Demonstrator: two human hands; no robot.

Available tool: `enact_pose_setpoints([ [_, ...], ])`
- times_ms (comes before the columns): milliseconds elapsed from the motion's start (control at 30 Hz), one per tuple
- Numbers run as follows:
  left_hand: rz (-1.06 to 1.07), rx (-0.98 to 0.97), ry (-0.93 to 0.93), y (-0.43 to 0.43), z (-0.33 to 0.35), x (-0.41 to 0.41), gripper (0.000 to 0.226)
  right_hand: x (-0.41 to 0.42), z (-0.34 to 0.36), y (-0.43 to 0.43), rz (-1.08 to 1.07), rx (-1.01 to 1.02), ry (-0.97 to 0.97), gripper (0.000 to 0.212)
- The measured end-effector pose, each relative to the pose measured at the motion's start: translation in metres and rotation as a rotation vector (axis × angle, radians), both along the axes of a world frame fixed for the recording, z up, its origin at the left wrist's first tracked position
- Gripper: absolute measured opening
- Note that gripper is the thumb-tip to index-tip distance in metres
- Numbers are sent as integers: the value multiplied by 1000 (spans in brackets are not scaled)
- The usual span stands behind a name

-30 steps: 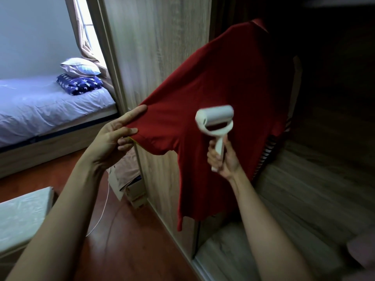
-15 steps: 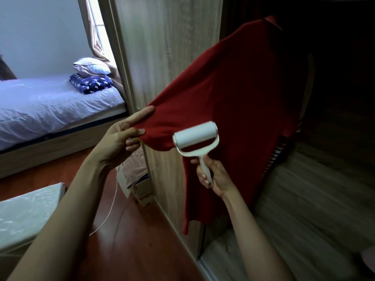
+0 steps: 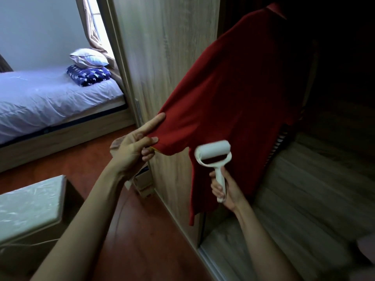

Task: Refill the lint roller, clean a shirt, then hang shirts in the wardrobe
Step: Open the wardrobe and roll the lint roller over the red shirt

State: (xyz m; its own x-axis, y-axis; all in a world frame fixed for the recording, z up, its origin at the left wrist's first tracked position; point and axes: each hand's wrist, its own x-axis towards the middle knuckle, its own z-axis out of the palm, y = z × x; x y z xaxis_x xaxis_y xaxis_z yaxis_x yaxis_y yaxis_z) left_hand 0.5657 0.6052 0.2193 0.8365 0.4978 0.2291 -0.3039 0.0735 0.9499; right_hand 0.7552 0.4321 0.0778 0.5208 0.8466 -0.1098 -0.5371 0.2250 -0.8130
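Two bare hands work on one red shirt (image 3: 243, 94); head view. The red shirt hangs at the open front of the wardrobe (image 3: 166, 57), collar high against the dark interior, body falling beside the wardrobe's side panel; one sleeve is drawn out leftward, away from the wardrobe. Left hand (image 3: 133, 152): its fingers (image 3: 154, 123) hold the sleeve hem, one stretched straight along the cloth edge, the others curled with the thumb to pinch the fabric. Right hand (image 3: 226, 190): fingers wrapped round the white handle of the lint roller (image 3: 214, 157); the white roll, slightly blurred, lies against the shirt just beneath the armpit, its axis tilted up to the right. Striped fabric (image 3: 282, 138) shows behind the shirt's right edge, inside the wardrobe. Left of the wardrobe: a bed (image 3: 46, 102) with a pale sheet, bearing a folded blue star-printed blanket (image 3: 89, 76) with a pillow (image 3: 88, 57) on top; a red-brown floor (image 3: 132, 230) runs from bed to wardrobe; a pale box (image 3: 30, 209) stands well left of the wardrobe.
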Motion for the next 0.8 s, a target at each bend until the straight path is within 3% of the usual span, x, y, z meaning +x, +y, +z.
enact_pose_setpoints([
  [133, 122, 186, 52, -33, -27, 13, 60, 8, -25, -28, -112, 59, 97, 50],
  [367, 57, 572, 88, -65, -91, 51, 62, 36, -33, -85, -331, -32, 116, 43],
  [633, -148, 481, 214, -79, -125, 101, 44, 10, -57, -152, -489, -49, 119, 63],
  [800, -307, 466, 294, -78, -139, 106, 45, -37, -63, -176, -677, -126, 144, 50],
])
